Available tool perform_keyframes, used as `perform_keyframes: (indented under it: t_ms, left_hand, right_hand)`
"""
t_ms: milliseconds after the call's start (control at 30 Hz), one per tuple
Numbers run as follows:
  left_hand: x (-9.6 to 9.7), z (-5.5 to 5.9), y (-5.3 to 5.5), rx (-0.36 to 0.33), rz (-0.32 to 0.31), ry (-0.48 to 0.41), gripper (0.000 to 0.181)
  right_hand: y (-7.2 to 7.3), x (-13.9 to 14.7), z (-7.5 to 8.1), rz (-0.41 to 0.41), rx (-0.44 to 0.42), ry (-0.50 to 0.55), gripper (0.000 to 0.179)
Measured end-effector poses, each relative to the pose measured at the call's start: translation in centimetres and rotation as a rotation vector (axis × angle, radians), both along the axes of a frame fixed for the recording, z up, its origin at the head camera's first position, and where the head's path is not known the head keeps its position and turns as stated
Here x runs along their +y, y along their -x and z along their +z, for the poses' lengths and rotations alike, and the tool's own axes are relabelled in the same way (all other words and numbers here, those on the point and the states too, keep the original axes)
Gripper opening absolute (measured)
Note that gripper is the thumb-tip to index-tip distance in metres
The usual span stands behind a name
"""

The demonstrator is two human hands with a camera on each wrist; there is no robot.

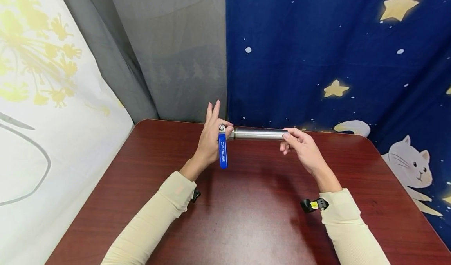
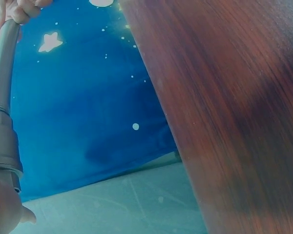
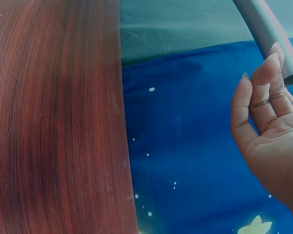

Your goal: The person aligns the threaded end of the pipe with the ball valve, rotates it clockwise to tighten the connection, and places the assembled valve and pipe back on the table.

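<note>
Left grip (image 1: 208,139) pinches blue-handled metal ball valve (image 1: 223,151); right grip (image 1: 305,150) pinches free end of smooth silver metal pipe (image 1: 258,134), above red-brown wooden surface (image 1: 246,222). Best done with pipe and valve in line, valve steady.

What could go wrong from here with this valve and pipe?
1. The right hand holds only the far end of the pipe, so it may slip or roll there.
2. The blue handle juts out from the valve beside the left hand; it could knock the wrist if the valve turns.
3. Both parts are off the table; a lost grip could dent it.
</note>
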State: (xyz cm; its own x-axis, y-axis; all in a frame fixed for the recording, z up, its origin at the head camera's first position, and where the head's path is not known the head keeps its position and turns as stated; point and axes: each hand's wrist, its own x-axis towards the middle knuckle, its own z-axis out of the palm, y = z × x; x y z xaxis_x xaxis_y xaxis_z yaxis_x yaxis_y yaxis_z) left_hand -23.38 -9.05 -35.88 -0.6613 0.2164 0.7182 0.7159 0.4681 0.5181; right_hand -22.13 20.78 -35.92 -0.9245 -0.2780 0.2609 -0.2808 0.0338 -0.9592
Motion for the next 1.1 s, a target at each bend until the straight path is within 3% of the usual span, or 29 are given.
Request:
perform_keyframes:
  t_ms: [367, 567, 733, 1100]
  left_hand:
    - [0.1, -0.17, -0.21, 0.003, -0.006, -0.001, 0.015]
    - [0.08, -0.2, -0.09, 0.028, -0.007, -0.005, 0.014]
    - [0.16, -0.16, -0.11, 0.015, -0.007, -0.003, 0.014]
    - [0.17, -0.13, 0.16, 0.009, 0.0, 0.005, 0.016]
  right_hand:
    - [-0.28, 0.01, 0.04, -0.013, -0.03, 0.006, 0.02]
    - [-0.52, 0.08, 0.24, 0.031, -0.015, 0.047, 0.033]
    - [-0.46, 0.24, 0.03, 0.046, -0.014, 0.074, 0.03]
    - [0.0, 0.31, 0.08, 0.017, -0.005, 0.037, 0.033]
